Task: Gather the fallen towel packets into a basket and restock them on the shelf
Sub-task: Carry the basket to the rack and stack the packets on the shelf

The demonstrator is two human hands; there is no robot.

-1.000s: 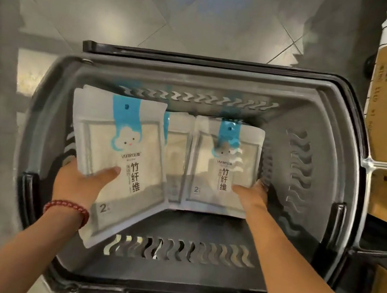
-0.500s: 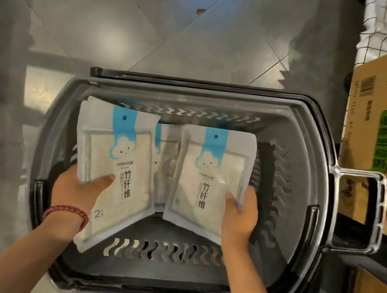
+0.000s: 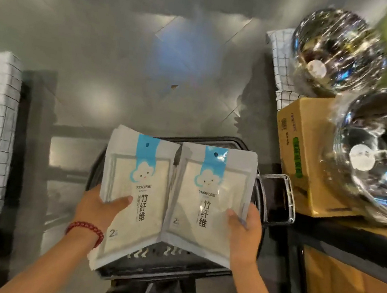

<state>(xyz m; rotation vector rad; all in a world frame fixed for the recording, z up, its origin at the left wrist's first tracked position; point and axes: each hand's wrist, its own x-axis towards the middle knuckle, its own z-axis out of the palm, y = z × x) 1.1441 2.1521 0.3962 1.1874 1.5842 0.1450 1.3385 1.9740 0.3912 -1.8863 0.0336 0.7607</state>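
Left hand [image 3: 100, 210] pinches the left packet stack [image 3: 135, 195] at its lower left edge, thumb on top. Right hand [image 3: 245, 231] pinches the right packet stack [image 3: 209, 199] at its lower right edge. Both stacks are held over the basket [image 3: 156, 272], their inner edges meeting. The packets are judged light, pliable and film-slick, so grip them by the borders. Tiled floor [image 3: 128, 36] lies beyond; a cardboard box [image 3: 310, 163] sits on the shelf [image 3: 354, 237] at right.

Towel packets [image 3: 136, 188] were noted as smooth plastic film, glossy with glare over the clear window and matt on the white border. The basket [image 3: 168, 272] was logged as dark moulded plastic with a dull sheen, its handle [image 3: 288, 200] as bright and metal-looking. The floor [image 3: 104, 32] was recorded as polished reflective tile, the box [image 3: 313, 144] as matt brown cardboard, the round items [image 3: 337, 50] as highly glossy under crinkled clear wrap, and the bracelet [image 3: 86, 229] as shiny red beads.
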